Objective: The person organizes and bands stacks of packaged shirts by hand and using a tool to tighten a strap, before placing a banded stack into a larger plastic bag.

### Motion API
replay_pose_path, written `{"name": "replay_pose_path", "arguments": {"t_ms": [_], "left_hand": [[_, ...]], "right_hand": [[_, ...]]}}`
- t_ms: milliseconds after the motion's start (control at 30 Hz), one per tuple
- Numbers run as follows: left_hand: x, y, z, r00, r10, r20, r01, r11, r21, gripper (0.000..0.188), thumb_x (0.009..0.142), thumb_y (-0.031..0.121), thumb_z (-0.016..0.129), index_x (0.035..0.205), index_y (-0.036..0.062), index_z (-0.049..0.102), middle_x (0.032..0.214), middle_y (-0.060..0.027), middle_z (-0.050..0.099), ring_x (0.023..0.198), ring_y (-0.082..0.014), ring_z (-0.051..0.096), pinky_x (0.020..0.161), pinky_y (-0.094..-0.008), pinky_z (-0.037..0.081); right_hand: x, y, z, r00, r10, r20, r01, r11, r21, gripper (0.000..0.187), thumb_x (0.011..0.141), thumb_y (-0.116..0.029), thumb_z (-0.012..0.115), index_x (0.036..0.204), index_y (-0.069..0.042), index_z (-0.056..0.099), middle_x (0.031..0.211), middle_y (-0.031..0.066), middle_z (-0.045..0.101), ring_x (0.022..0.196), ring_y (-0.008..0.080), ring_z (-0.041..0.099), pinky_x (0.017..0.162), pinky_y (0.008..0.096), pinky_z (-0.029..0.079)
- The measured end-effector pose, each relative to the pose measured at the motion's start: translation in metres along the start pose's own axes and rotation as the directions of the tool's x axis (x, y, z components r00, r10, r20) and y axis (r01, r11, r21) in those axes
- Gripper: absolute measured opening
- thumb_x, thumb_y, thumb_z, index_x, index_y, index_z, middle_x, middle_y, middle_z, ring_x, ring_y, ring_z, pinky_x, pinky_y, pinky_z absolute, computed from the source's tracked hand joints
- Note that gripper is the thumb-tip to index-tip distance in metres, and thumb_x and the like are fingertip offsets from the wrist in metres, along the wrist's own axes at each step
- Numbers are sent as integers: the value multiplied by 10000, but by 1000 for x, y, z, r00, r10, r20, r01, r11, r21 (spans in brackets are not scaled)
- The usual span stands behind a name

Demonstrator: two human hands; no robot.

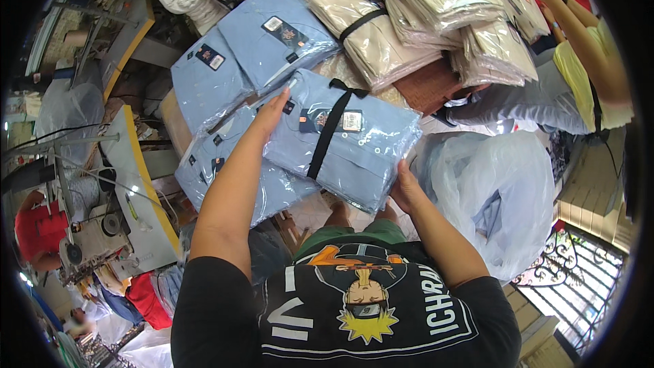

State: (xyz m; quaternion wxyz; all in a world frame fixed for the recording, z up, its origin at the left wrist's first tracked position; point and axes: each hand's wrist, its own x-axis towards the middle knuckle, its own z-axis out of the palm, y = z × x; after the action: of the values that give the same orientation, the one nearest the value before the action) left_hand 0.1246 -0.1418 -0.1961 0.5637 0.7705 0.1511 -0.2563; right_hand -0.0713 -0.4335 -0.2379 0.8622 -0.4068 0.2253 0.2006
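A bundle of folded light blue shirts (381, 143) in clear plastic is tilted in front of me, with a black strap (328, 138) tied around it. My left hand (274, 113) grips its upper left corner, the thumb over the plastic. At the lower right end, my right hand (407, 191) is closed around the edge, its fingers partly hidden beneath. More packed blue shirts (251, 10) lie behind and left of the bundle, with dark tags on them. Another pack of blue shirts (276, 194) lies under the left part of the held bundle.
Beige strapped garment bundles (371, 51) are piled at the far side. A large clear plastic bag (521, 184) with bluish cloth inside stands to the right. Another person's arm (589, 41) reaches in at upper right. Worktables with yellow edges (139, 191) and machines line the left.
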Motion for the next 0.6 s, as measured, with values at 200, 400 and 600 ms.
{"name": "replay_pose_path", "arguments": {"t_ms": [200, 400, 600], "left_hand": [[-41, 31, 25, 986, -89, 138, 93, 995, -21, 717, 818, 550, 537, 1298, 35, 402, 1267, -144, 471, 1135, -244, 478, 915, -365, 408], [-18, 15, 11, 953, -184, 242, 246, 935, -256, 701, 802, 564, 546, 1249, 32, 455, 1156, -131, 559, 1012, -227, 568, 861, -384, 462], [-34, 19, 12, 912, -231, 339, 347, 877, -334, 632, 815, 501, 568, 1228, 33, 475, 1109, -114, 583, 969, -217, 587, 865, -369, 464]], "right_hand": [[-6, -42, 34, 994, 111, -13, -112, 991, -68, 819, 784, -443, 642, 1343, 10, 250, 1313, 165, 383, 1203, 264, 388, 997, 353, 322], [2, -35, 21, 996, 91, 1, -91, 996, 13, 736, 803, -408, 625, 1317, 12, 309, 1259, 154, 448, 1138, 251, 457, 967, 344, 358], [-13, -65, 29, 999, 47, 23, -44, 991, -128, 670, 799, -352, 635, 1288, 8, 349, 1208, 138, 491, 1098, 229, 487, 943, 341, 379]]}}
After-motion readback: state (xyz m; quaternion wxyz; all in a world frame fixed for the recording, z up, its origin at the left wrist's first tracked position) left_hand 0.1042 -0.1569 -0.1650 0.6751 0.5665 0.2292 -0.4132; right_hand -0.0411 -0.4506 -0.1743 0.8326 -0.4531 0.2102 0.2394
